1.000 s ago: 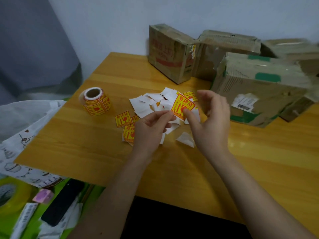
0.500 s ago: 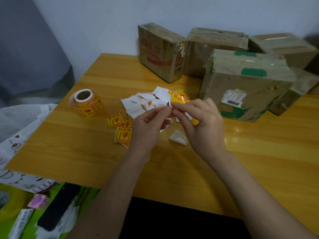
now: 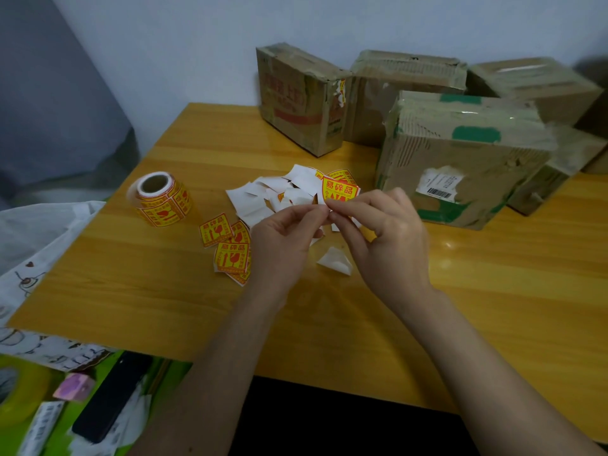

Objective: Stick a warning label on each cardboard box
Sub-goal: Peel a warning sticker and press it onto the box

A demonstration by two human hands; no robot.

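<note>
Warning label (image 3: 340,189), yellow with red print, is held above the middle of the table (image 3: 493,307), pinched at its lower edge from both sides. Left hand (image 3: 283,245) pinches it between thumb and forefinger at the lower left corner; right hand (image 3: 388,238) pinches the lower right part, fingers curled round it. The two sets of fingertips meet under the label. Whether backing paper is on it, cannot tell. Behind the hands lies a heap of white backing scraps (image 3: 263,199), with one more scrap (image 3: 335,261) lying apart, nearer the front edge. Three loose labels (image 3: 227,245) lie overlapped just left of the left hand. Label roll (image 3: 161,200) lies on its side towards the left edge. Cardboard boxes stand along the far edge and far right corner: a taped box with green patches (image 3: 460,166) and a barcode sticker nearest the hands, a red-printed box (image 3: 296,100) behind the scraps, others (image 3: 408,93) packed behind, partly blurred. Left of the table, white patterned cloth (image 3: 29,245).
</note>
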